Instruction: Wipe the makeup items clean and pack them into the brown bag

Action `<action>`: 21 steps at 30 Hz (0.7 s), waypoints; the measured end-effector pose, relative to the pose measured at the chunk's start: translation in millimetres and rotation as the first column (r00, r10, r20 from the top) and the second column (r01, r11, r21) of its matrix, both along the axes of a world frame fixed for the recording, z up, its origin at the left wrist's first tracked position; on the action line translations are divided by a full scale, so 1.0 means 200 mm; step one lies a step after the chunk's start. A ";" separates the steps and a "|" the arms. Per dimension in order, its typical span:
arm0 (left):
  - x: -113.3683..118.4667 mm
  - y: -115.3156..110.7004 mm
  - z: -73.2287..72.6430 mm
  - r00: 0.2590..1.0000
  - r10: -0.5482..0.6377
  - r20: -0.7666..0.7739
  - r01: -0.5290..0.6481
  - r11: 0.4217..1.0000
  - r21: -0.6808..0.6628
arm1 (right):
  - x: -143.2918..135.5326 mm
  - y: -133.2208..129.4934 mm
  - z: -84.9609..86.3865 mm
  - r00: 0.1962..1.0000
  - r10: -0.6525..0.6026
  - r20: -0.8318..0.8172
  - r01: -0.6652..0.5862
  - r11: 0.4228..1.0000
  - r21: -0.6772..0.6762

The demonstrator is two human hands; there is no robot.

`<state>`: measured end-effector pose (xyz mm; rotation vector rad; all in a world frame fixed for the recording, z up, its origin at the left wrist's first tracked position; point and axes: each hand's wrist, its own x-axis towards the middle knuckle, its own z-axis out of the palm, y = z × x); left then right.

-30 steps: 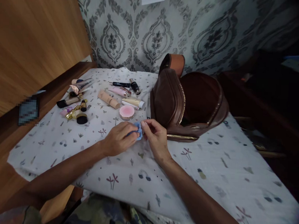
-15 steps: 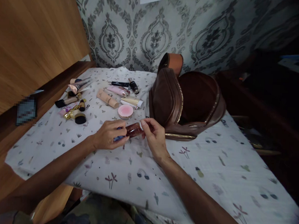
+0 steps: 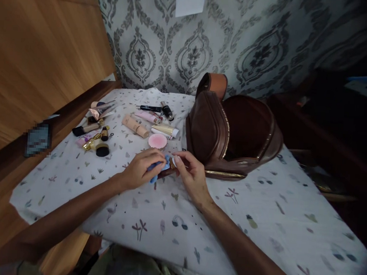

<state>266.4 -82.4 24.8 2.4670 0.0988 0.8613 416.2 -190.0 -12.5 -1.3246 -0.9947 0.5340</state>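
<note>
My left hand (image 3: pixel 144 168) is closed on a crumpled blue cloth (image 3: pixel 154 167), pressing it near the white-capped end of a small brown bottle (image 3: pixel 166 174). My right hand (image 3: pixel 191 175) pinches that end between thumb and fingers. Most of the bottle is hidden behind the hands and the cloth. Just beyond them a round pink compact (image 3: pixel 157 141) lies on the patterned cloth cover (image 3: pixel 166 219). Right of my right hand stands a brown leather bag (image 3: pixel 205 130), its main zip undone and its dark inside showing.
Cosmetics lie at the back left: a peach tube (image 3: pixel 135 126), a pink tube (image 3: pixel 148 117), a cream tube (image 3: pixel 167 130), a black brush (image 3: pixel 151 108) and a black-capped jar (image 3: pixel 102 150). A wooden panel (image 3: pixel 48 50) rises at the left, a patterned wall (image 3: pixel 158 49) behind.
The blue cloth has moved right, from the bottle's far end to its capped end. The bottle's body has turned mostly out of sight. The view has tipped up slightly.
</note>
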 end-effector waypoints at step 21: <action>-0.14 0.09 -0.08 0.987 0.107 -0.123 -0.120 0.988 -0.101 | 0.01 0.00 0.04 0.978 0.115 -0.174 -0.124 0.991 -0.046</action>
